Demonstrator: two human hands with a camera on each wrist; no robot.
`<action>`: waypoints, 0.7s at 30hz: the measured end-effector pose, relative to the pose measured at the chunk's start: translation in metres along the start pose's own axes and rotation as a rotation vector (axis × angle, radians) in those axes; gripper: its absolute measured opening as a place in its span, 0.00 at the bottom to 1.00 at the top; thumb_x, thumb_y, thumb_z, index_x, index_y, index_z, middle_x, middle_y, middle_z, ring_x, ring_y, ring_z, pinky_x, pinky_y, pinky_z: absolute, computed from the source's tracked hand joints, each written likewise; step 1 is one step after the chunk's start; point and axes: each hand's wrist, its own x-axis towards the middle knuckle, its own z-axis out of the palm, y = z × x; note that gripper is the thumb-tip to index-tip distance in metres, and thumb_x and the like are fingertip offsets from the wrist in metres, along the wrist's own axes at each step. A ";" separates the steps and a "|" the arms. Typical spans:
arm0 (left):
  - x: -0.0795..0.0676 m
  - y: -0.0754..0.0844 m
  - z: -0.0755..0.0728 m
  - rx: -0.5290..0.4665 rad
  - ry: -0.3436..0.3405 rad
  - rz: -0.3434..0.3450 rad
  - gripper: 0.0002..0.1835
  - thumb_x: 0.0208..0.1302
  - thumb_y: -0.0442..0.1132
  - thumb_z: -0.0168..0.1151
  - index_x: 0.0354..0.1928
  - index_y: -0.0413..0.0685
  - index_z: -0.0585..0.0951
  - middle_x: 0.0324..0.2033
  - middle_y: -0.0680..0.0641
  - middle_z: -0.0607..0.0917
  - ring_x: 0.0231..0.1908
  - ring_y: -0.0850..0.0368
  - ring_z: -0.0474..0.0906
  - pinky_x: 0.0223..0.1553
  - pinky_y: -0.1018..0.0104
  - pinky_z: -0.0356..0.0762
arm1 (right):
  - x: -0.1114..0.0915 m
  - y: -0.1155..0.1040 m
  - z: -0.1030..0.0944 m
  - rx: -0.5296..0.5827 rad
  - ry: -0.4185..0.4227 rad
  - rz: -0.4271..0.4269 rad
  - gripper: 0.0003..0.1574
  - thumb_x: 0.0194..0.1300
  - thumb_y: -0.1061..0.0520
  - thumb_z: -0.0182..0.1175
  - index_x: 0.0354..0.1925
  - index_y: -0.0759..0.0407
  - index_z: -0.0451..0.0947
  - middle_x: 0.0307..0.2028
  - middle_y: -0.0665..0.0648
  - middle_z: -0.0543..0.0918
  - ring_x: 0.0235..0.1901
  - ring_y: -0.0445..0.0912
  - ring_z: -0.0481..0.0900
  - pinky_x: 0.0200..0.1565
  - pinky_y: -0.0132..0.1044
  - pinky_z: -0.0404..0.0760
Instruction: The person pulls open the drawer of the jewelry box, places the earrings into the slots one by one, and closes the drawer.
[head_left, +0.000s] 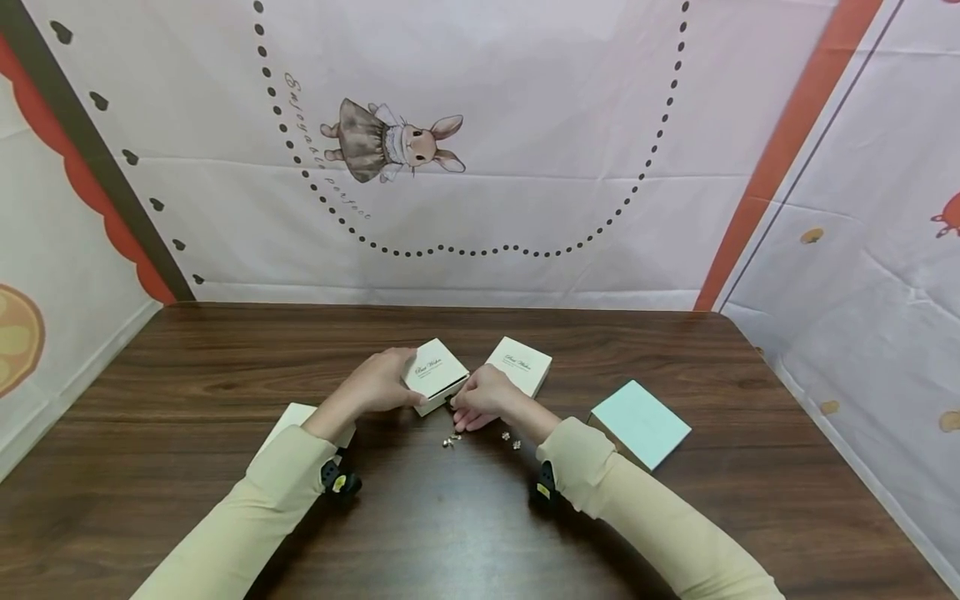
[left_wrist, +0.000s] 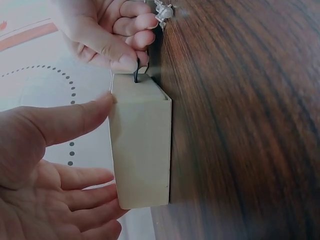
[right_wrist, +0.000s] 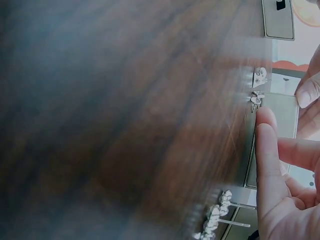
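A small cream box with dark lettering on top sits near the middle of the table. My left hand grips it from the left, thumb on the near side and fingers round the back. A black ribbon loop sticks out of the box's right end, and my right hand pinches it between thumb and forefinger. Close by the right fingertips lie small shiny earrings. Another pair of sparkly earrings lies below the right wrist, their posts showing in the right wrist view.
A second lettered cream box stands just behind my right hand. Partly hidden under the left forearm is another pale box. Off to the right sits a mint-topped box. The brown wooden table meets a printed cloth backdrop behind.
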 end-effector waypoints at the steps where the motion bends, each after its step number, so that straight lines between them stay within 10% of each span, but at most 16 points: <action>1: 0.000 0.000 0.000 0.002 -0.004 -0.001 0.41 0.48 0.43 0.68 0.60 0.28 0.64 0.58 0.31 0.69 0.55 0.40 0.68 0.54 0.49 0.65 | 0.000 0.000 0.000 -0.006 -0.001 -0.001 0.09 0.58 0.66 0.54 0.31 0.73 0.79 0.16 0.56 0.80 0.15 0.40 0.78 0.24 0.33 0.80; 21: -0.006 -0.005 0.002 -0.018 0.009 -0.005 0.39 0.54 0.46 0.64 0.62 0.28 0.62 0.62 0.31 0.63 0.61 0.37 0.61 0.59 0.48 0.60 | -0.006 0.003 -0.003 -0.034 -0.045 -0.017 0.09 0.59 0.65 0.55 0.32 0.72 0.79 0.15 0.54 0.79 0.15 0.40 0.78 0.25 0.33 0.80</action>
